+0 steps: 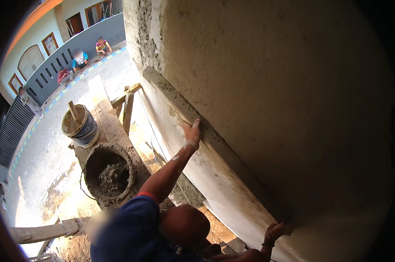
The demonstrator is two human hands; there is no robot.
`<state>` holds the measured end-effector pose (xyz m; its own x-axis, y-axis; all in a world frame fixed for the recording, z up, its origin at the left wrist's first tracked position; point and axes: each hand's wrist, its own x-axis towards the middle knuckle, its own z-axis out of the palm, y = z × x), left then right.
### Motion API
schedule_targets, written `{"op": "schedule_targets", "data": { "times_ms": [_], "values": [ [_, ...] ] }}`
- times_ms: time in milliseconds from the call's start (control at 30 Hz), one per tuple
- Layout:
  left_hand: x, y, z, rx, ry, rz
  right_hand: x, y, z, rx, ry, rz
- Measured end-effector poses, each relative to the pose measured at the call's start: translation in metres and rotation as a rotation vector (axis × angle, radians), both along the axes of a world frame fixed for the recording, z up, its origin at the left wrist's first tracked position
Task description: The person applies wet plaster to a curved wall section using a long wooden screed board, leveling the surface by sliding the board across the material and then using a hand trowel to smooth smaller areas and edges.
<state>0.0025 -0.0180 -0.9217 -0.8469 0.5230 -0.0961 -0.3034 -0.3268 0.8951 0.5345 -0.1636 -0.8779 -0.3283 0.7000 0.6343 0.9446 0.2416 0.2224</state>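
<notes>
Nearest to you is your blue shirt (127,236), and from its red-hemmed sleeve your left arm reaches up to the mortar-smeared straightedge (239,169). That bar slopes across the plastered wall (267,83), from the upper left down to the lower right, its long side against or just beside the face.

Judging by how things stand, a good part is done: the broad face beyond the bar looks coated and fairly even, though shadow hides much of its right side. What seems left is the rough strip (148,41) at the wall's upper-left corner, ragged and pitted. Mortar (113,178) lies in the crusted bucket (106,147) on the plank surface (112,124), beside a pail (90,134) with a wooden handle (73,111) standing in it.

As for the straightedge, it lies within both grips. Your left hand (191,134) has its fingers closed over the bar's edge, between its upper end and its middle, with pale smears on the wrist. Your right hand (276,232) curls its fingers around the lower end; how tightly, you cannot tell in that shade.
</notes>
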Motion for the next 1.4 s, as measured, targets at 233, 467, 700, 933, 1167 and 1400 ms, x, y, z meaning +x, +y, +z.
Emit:
{"op": "schedule_targets", "data": {
  "times_ms": [233,467,700,933,1167,1400],
  "values": [
    [0.011,-0.013,-0.09,-0.056,-0.23,-0.144,0.016,-0.009,-0.087,-0.209,0.127,0.018],
    [0.01,-0.028,-0.14,-0.057,-0.42,-0.303,0.013,-0.008,-0.149,-0.38,0.14,-0.092],
    [0.014,-0.033,-0.105,0.053,-0.361,-0.231,0.007,-0.018,-0.117,-0.29,0.243,-0.078],
    [0.032,-0.008,0.074,0.225,-0.226,-0.208,0.029,-0.015,0.027,0.092,0.118,-0.039],
    [0.002,-0.005,0.29,0.354,0.074,-0.195,0.04,0.018,0.159,0.393,-0.002,0.136],
    [-0.011,-0.015,0.456,0.316,0.18,-0.173,-0.012,0.008,0.315,0.426,0.069,-0.014]
  ]
}}
